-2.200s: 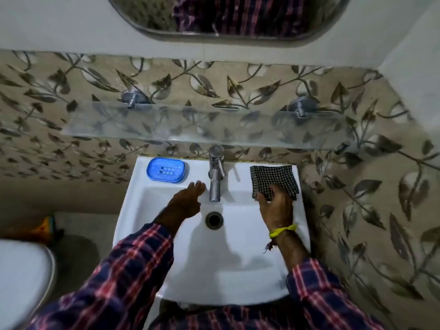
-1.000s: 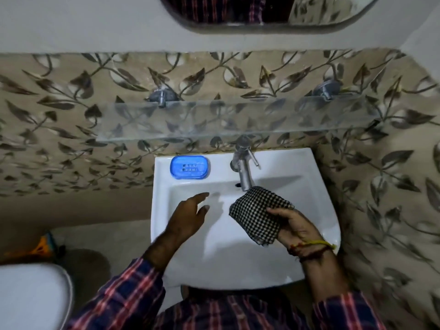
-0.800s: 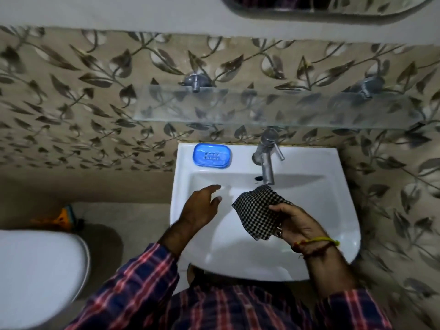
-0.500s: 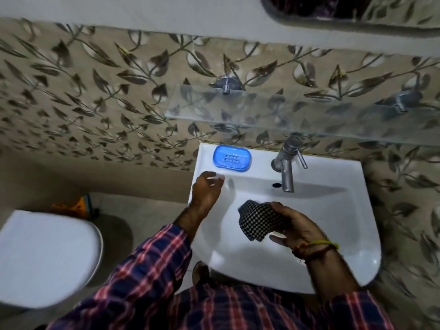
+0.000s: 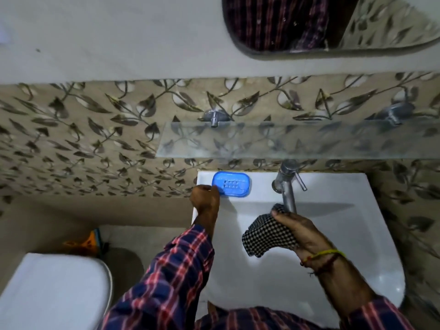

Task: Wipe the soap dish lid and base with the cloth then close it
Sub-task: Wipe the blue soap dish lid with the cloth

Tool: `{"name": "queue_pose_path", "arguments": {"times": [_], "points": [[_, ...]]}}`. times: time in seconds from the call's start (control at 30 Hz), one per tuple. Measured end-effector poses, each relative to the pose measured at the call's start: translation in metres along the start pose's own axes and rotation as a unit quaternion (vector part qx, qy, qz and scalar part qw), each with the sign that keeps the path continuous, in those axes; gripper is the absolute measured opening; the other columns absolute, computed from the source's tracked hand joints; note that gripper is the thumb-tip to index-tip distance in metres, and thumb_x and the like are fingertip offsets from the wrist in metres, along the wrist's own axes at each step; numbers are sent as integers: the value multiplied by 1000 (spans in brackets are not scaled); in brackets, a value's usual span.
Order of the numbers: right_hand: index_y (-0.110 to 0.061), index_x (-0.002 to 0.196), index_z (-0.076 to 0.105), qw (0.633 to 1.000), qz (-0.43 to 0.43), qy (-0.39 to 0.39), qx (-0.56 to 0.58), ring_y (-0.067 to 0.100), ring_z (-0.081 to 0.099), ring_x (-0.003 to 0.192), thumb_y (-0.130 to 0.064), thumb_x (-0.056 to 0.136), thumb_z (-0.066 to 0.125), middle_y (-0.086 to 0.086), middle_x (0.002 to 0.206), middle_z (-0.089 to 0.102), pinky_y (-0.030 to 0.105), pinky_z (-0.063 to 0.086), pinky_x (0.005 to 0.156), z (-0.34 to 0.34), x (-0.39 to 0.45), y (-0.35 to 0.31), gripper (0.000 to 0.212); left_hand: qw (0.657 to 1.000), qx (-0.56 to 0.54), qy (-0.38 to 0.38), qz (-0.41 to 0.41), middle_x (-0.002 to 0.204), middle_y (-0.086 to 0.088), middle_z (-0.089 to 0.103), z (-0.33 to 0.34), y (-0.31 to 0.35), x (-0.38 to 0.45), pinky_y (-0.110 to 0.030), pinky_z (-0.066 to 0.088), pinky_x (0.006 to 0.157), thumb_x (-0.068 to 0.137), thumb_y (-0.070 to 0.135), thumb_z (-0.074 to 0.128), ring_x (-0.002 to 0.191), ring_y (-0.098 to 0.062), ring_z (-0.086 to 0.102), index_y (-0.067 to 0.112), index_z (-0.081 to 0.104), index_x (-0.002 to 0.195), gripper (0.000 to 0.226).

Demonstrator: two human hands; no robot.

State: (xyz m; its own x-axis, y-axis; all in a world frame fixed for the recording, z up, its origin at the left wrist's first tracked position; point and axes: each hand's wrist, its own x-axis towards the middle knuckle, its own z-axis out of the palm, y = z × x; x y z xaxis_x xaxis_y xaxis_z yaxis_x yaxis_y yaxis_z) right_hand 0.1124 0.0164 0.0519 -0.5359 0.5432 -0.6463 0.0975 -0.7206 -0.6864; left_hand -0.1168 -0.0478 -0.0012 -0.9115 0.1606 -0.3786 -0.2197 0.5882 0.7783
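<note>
A blue soap dish (image 5: 232,187), lid on, sits on the back left ledge of the white sink (image 5: 333,191). My left hand (image 5: 205,198) touches the dish's near left corner, fingers curled against it; whether it grips the dish I cannot tell. Over the basin, my right hand (image 5: 300,231) holds a bunched black-and-white checked cloth (image 5: 264,234), just below the tap's spout.
A steel tap (image 5: 287,186) stands at the back middle of the sink. A glass shelf (image 5: 273,139) juts out from the leaf-patterned wall above it, under a mirror (image 5: 309,22). A white toilet lid (image 5: 52,291) lies at the lower left, with an orange object (image 5: 88,241) behind it.
My left hand moved from over the basin up to the soap dish's corner. My right hand picked the cloth off the sink's right ledge and bunched it over the basin. The view shifted left.
</note>
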Motion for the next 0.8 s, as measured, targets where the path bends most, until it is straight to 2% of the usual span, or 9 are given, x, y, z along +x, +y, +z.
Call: {"name": "queue_pose_path", "arguments": {"times": [0.1,0.2,0.33,0.47,0.6,0.67,0.7,0.73,0.8], "points": [[5,105,71,1000,-11,15,-10,34,73,83,-14,74,78,25,100,74,38,60,69,-4,7,0,36,998,59,21,15,97,-18,78,1,10,-3,-36,57,88,82,21,78,95,-35,73,2,79,93,22],[1,98,74,1000,-17,18,-4,27,74,72,-9,79,76,18,89,76,29,57,57,-7,15,-1,21,994,95,30,36,100,-20,77,1,19,-6,-35,53,88,83,16,72,98,-39,71,2,79,96,20],[4,97,71,1000,-17,18,-8,26,73,71,-5,81,74,17,86,76,28,57,61,-4,21,-5,18,991,106,47,68,93,-24,76,3,24,-10,-33,50,77,88,16,67,92,-41,70,-3,76,89,21],[10,104,67,1000,-19,16,-14,32,67,84,2,85,65,25,97,70,32,53,75,-3,21,-7,21,990,80,67,92,102,-25,71,2,21,-14,-38,47,84,94,18,61,100,-42,65,-3,66,99,22],[3,104,69,999,-40,16,-19,33,68,90,3,86,58,22,99,72,35,53,77,-10,16,-17,21,989,36,87,114,84,-10,60,-5,12,-20,-31,34,72,92,17,59,92,-41,63,10,53,88,10],[1,102,69,998,-60,20,-27,31,68,87,4,87,56,20,96,72,33,54,74,-13,13,-23,20,989,-9,91,114,79,-9,60,-9,8,-21,-34,46,74,89,13,60,87,-42,65,9,52,85,10],[0,102,68,997,-67,22,-27,30,68,85,4,87,56,19,95,72,32,54,71,-15,12,-24,20,990,-31,89,107,77,-11,62,-10,5,-22,-41,54,76,88,12,61,84,-42,67,6,53,85,10],[-1,102,68,997,-69,22,-23,29,68,83,3,87,56,17,94,72,31,55,70,-15,12,-25,20,990,-46,89,101,76,-14,64,-10,4,-23,-49,57,76,87,11,62,82,-43,68,3,54,84,11],[-5,96,70,998,-67,19,-6,27,70,78,2,87,55,14,89,74,31,57,66,-15,10,-25,19,988,-89,90,89,82,-21,65,-9,1,-27,-56,59,76,87,7,63,82,-43,69,1,54,82,12]]}}
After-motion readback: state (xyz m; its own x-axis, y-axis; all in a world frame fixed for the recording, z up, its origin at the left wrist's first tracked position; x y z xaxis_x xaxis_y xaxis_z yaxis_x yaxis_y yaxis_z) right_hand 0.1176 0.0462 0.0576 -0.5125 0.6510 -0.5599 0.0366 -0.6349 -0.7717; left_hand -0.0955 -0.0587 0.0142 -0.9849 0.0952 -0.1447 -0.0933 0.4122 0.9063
